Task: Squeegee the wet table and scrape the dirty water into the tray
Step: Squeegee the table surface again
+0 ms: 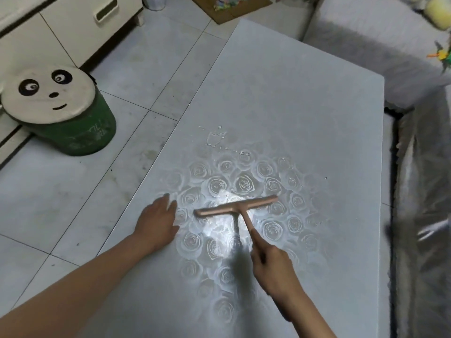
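Observation:
A pink squeegee (235, 206) lies with its blade across the middle of the grey rose-patterned table (292, 98). My right hand (273, 267) grips its handle, forefinger stretched along the shaft. My left hand (157, 222) rests flat on the table near its left edge, fingers straight, just left of the blade. A small puddle of water (214, 139) with scattered drops sits on the table beyond the blade. A shiny wet patch lies around and behind the blade. No tray is in view.
A green bucket stool with a panda cushion (48, 93) stands on the tiled floor at left. White cabinets (73, 23) line the far left. A grey covered sofa (390, 52) runs along the table's right side.

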